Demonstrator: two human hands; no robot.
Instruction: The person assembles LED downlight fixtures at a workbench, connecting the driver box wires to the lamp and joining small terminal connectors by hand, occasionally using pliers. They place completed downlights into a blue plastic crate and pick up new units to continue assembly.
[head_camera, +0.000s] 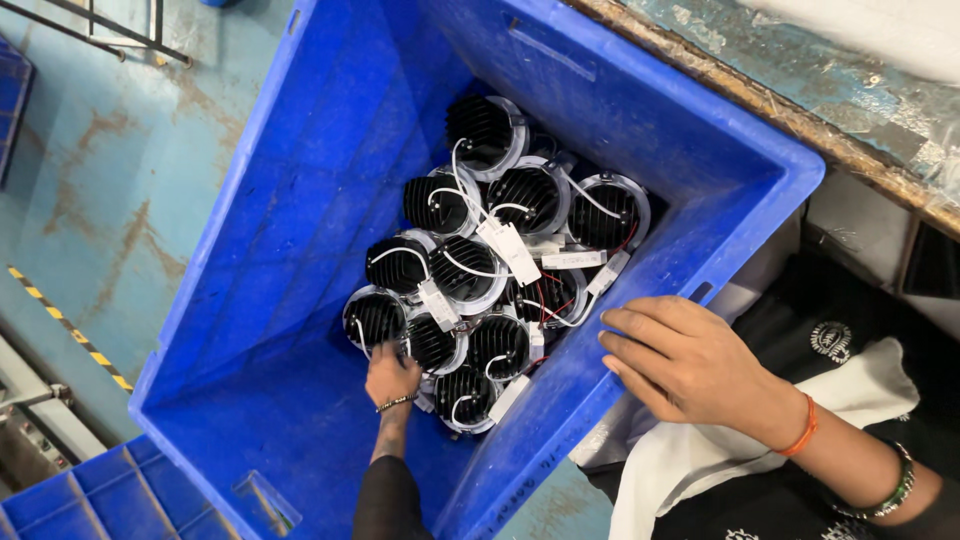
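black finned lamps (470, 270), white rims, wires

Hands (392, 375) among black finned lamps (470, 270) in blue crate (300, 200).

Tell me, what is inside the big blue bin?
The blue bin holds a pile of round black finned light fittings with white wires and white tags. The left hand reaches into them. Whatever lies beneath the pile is covered.

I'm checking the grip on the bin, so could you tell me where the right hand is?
In the head view, the right hand rests on the near right rim of the blue crate, beside the black lamp units.
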